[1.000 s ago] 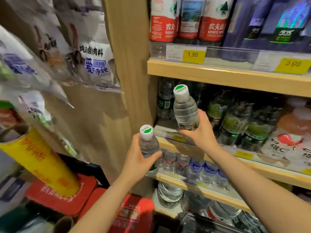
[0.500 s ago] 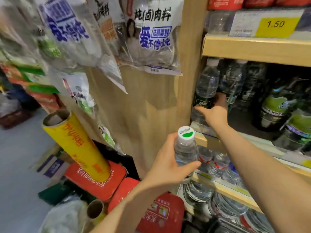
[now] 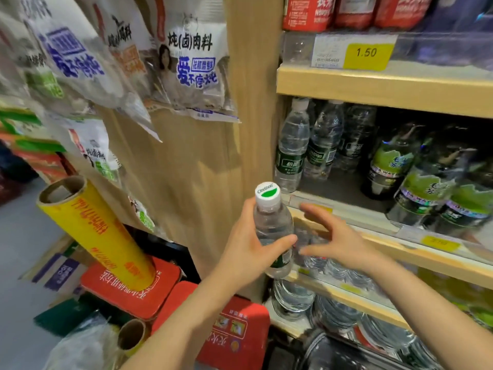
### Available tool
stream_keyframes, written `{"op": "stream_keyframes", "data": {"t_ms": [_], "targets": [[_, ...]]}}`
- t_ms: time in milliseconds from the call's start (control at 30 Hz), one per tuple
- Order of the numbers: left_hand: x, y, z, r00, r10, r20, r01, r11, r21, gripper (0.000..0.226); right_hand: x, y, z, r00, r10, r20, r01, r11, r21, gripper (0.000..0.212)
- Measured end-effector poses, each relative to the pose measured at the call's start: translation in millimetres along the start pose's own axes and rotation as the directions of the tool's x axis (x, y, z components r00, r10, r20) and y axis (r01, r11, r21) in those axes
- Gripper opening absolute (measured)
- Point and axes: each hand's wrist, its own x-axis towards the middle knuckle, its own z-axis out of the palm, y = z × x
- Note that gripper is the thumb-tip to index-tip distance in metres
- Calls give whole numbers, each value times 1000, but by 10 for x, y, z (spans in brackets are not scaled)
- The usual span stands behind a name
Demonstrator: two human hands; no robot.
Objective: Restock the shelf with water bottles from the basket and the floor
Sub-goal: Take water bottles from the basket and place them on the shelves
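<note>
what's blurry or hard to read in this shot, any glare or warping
Head view: the open right hand is smeared by motion blur, while the left hand and its water bottle stay fairly sharp; wide-angle warping bends the shelf edge; the shelf interior is dim, and the lower price tag is unreadable.

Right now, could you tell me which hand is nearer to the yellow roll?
Left. The left hand, holding a water bottle, is just right of the yellow roll; the right hand is farther right, open by the shelf.

Soft, even indoor light is cast from above. The shelf [image 3: 384,89] interior at right is left in deep shadow. Wide-angle bending is seen at the edges, and the right hand [image 3: 336,241] is smeared by motion blur.
</note>
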Motion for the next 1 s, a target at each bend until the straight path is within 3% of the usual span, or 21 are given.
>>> {"op": "stream_keyframes", "data": {"t_ms": [67, 200, 300, 400, 467, 533, 600, 667, 733, 933, 1000], "targets": [[75, 69, 103, 998, 46, 46, -46, 999, -9, 57, -318, 48, 133, 997, 38, 60, -41, 998, 55, 82], [176, 185, 380, 986, 118, 114, -119, 993, 3, 50, -513, 153, 257, 969, 34, -244, -14, 996, 84, 74], [246, 215, 592, 970, 162, 179, -162, 987, -12, 53, -521, 214, 162, 940, 3, -341, 19, 998, 59, 77], [344, 172, 729, 969, 237, 73, -233, 971, -60, 68, -483, 210, 66, 918, -10, -396, 52, 994, 96, 68], [464, -6, 756, 960, 280, -15, -278, 958, 76, 75, -410, 151, -32, 907, -26, -421, 79, 991, 111, 63], [627, -288, 723, 955, 298, 9, -282, 892, 354, 67, -294, 108, -170, 888, -48, -457, 98, 991, 86, 59], [789, -618, 682, 941, 301, 153, -329, 715, 617, 65, -159, 50, -320, 863, -73, -500, 106, 994, 38, 59], [913, -897, 661, 911, 288, 297, -409, 529, 744, 65, -4, 11, -451, 838, -105, -535, 116, 993, -14, 58], [986, -1069, 672, 890, 281, 361, -452, 421, 787, 67, 169, 15, -546, 819, -121, -561, 105, 993, -60, 59], [1005, -1243, 784, 895, 332, 296, -420, 410, 810, 73, 634, 250, -664, 726, -89, -681, -66, 978, -198, 73], [1011, -1260, 791, 895, 335, 294, -420, 409, 810, 73, 759, 324, -708, 670, -3, -743, -125, 985, -117, 74]]}}
